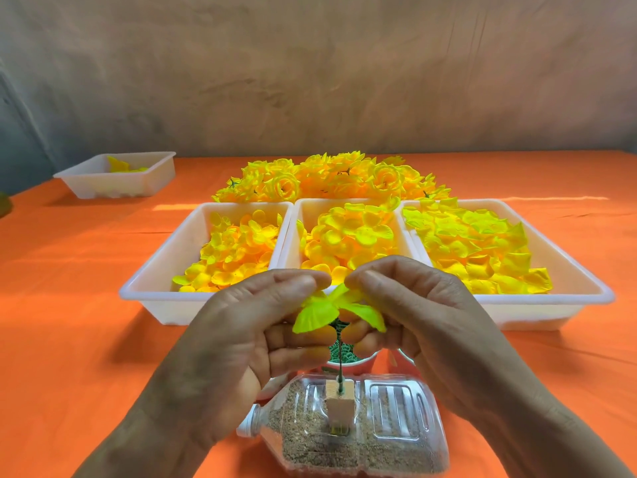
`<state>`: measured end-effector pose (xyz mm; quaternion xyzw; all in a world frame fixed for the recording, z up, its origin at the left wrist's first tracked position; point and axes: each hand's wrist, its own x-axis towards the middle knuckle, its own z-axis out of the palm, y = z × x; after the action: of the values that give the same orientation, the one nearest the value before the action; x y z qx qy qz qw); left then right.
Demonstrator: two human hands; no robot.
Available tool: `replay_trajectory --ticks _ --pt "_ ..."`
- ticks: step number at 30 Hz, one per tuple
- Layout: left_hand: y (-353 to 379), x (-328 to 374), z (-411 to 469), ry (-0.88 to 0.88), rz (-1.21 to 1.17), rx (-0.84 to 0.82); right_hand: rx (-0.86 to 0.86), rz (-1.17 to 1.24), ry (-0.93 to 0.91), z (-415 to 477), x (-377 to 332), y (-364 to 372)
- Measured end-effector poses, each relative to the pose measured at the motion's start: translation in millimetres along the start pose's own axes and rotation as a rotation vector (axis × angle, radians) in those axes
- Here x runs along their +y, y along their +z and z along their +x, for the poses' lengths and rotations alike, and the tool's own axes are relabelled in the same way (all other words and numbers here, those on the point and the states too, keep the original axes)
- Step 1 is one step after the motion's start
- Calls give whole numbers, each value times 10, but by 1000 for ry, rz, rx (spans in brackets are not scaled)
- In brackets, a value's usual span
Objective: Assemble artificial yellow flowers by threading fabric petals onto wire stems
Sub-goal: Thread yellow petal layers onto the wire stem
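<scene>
A clear bottle [379, 439] with sand in it lies on its side on the orange table [69, 305]. A wood block [339, 398] in it holds a green wire stem [340, 360] standing up. The left hand [241, 339] and right hand [424, 315] both pinch a yellow-green petal [317, 312] at the top of the stem. Behind them is a cup [358, 365] of green bits. Farther back, three white trays [151, 274] side by side hold yellow petals, then comes a pile of finished flowers [331, 177]. A small tray [138, 184] sits far left.
</scene>
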<state>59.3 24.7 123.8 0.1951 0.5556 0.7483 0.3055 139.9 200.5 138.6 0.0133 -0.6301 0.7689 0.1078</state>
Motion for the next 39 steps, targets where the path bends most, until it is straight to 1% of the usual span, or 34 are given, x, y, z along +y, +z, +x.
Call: replay_trajectory --ticks 1,3,6,11,16,33,39 --pt "64 23 -18 7 36 19 1 -11 -9 -2 -9 13" --pt "165 57 -60 10 27 61 21 -33 -9 -18 25 9" --pt "240 80 -130 27 43 88 4 -31 44 -39 40 12" --pt "256 47 -170 23 102 78 -61 -6 71 -86 65 -14" --pt "233 -3 -159 13 147 81 -77 -16 85 -104 76 -24" --pt "245 -16 -133 18 134 98 -45 54 102 -99 100 -16" --pt "219 -58 -122 -13 115 83 -35 3 108 -102 128 -29"
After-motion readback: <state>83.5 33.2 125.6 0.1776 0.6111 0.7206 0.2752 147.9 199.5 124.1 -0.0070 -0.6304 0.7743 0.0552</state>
